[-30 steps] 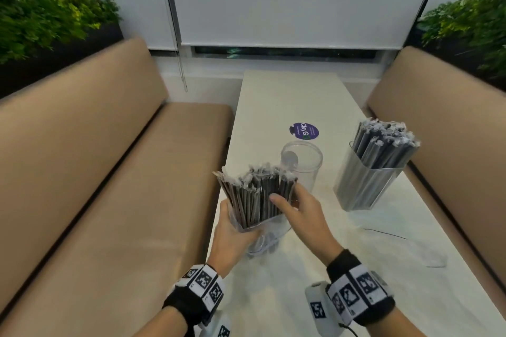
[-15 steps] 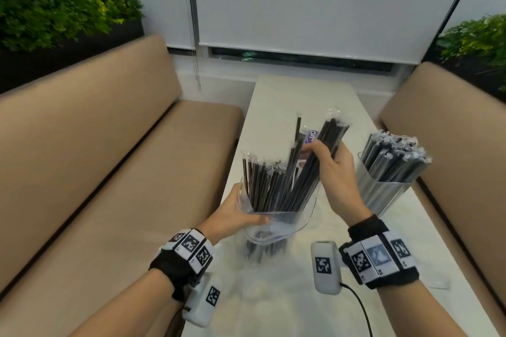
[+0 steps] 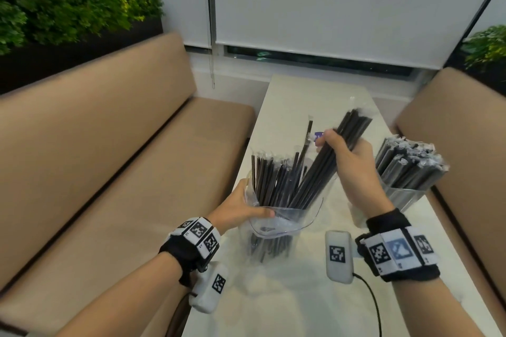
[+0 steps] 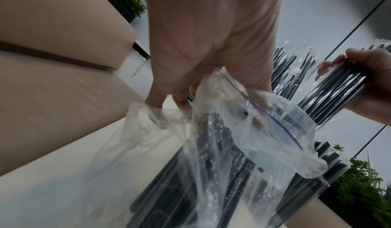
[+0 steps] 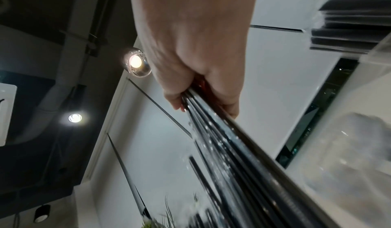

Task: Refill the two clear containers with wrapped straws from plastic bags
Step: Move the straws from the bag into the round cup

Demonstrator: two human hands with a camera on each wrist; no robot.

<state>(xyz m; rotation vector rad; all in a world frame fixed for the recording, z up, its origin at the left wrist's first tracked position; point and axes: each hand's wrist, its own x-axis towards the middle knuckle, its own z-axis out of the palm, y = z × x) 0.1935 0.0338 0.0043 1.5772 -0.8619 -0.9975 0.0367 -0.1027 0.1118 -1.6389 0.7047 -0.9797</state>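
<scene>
A clear zip bag [image 3: 284, 224] stands on the white table [image 3: 295, 295] with black wrapped straws [image 3: 273, 180] sticking up out of it. My left hand [image 3: 254, 201] pinches the bag's mouth on its left side; in the left wrist view the left hand's fingers [image 4: 175, 97] bunch the plastic of the bag [image 4: 264, 131]. My right hand [image 3: 336, 150] grips a bundle of straws [image 3: 353, 128], raised and slanted right, lower ends still in the bag. The right wrist view shows the bundle [image 5: 243, 156] in my right hand's [image 5: 203, 101] fist. A clear container [image 3: 405, 197] packed with straws stands right. The second container is hidden.
Tan padded benches [image 3: 115, 172] run along both sides of the narrow table. A blue sticker [image 3: 319, 134] peeks out beside my right hand. Planters with green plants [image 3: 68, 5] sit behind the bench backs. A white blind covers the window ahead.
One second ago my right hand only touched the straw tops in the bag. It has since closed round a bundle and lifted it up and to the right. My left hand keeps hold of the bag.
</scene>
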